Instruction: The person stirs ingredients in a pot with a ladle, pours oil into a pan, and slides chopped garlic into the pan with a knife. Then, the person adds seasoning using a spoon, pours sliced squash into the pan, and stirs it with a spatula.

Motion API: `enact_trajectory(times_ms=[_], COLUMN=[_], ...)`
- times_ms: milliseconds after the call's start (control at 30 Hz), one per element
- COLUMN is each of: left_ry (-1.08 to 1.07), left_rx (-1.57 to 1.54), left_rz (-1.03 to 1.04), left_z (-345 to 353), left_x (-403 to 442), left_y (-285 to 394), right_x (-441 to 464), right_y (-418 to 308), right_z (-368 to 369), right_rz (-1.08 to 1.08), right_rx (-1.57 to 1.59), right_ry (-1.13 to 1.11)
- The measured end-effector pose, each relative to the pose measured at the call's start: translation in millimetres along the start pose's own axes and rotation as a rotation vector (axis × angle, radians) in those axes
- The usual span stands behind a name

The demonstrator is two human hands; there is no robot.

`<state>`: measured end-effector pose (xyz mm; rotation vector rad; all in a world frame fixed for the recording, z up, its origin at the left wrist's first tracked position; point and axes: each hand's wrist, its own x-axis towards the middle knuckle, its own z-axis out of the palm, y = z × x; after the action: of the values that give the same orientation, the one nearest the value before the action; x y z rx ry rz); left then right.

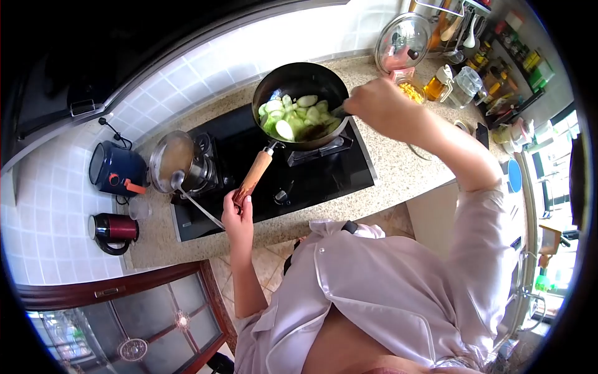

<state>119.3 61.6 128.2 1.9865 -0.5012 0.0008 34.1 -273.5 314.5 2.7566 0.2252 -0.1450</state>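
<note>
A dark wok (300, 73) sits on the right burner, holding pale green sliced vegetable pieces (293, 118). Its wooden handle (256, 169) slants toward me, and my left hand (238, 219) is closed around the lower end. Over the wok's right rim, my right hand (379, 107) is closed on a spatula (339, 111). Only a bit of the spatula's grey metal shows at the rim; its grip is hidden in my fingers.
Left of the wok stands a steel pot (176, 156) with a ladle (179, 179) across it. A blue cooker (118, 167) and red kettle (114, 229) stand farther left. At the right are a glass lid (403, 40), yellow food (411, 92) and an oil jug (440, 83).
</note>
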Motion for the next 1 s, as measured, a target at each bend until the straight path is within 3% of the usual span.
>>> enact_trajectory(times_ms=[133, 200, 267, 367, 567, 667, 733, 800, 867, 1000], left_ry=[0.0, -0.006, -0.001, 0.007, 0.042, 0.05, 0.052, 0.057, 0.047, 0.047], left_rx=[0.018, 0.007, -0.04, 0.008, -0.007, -0.06, -0.063, -0.066, -0.073, -0.065], left_rz=[-0.002, -0.014, -0.021, -0.02, 0.0, 0.003, 0.004, 0.004, -0.02, -0.005], left_z=[-2, -2, 0, 0, 3, 6, 7, 7, 7, 8], left_x=[-2, 0, -2, -1, -1, -1, -1, -2, -2, -2], left_y=[1, -1, -5, -3, -5, -11, -10, -7, -4, -9], right_x=[28, 24, 16, 23, -2, -38, -52, -65, -69, -36], right_y=[10, 27, 45, 38, 10, 16, 24, 37, 35, -3], right_z=[10, 4, 18, 36, 90, 56, 30, 24, 11, 29], right_rz=[0.294, 0.439, 0.442, 0.503, 0.145, 0.13, 0.269, 0.191, 0.186, 0.229], right_rx=[0.008, 0.186, 0.242, 0.247, 0.263, 0.178, 0.19, 0.178, 0.197, 0.189], right_ry=[-0.074, -0.057, 0.079, 0.044, 0.164, 0.186, 0.162, 0.346, 0.336, 0.016])
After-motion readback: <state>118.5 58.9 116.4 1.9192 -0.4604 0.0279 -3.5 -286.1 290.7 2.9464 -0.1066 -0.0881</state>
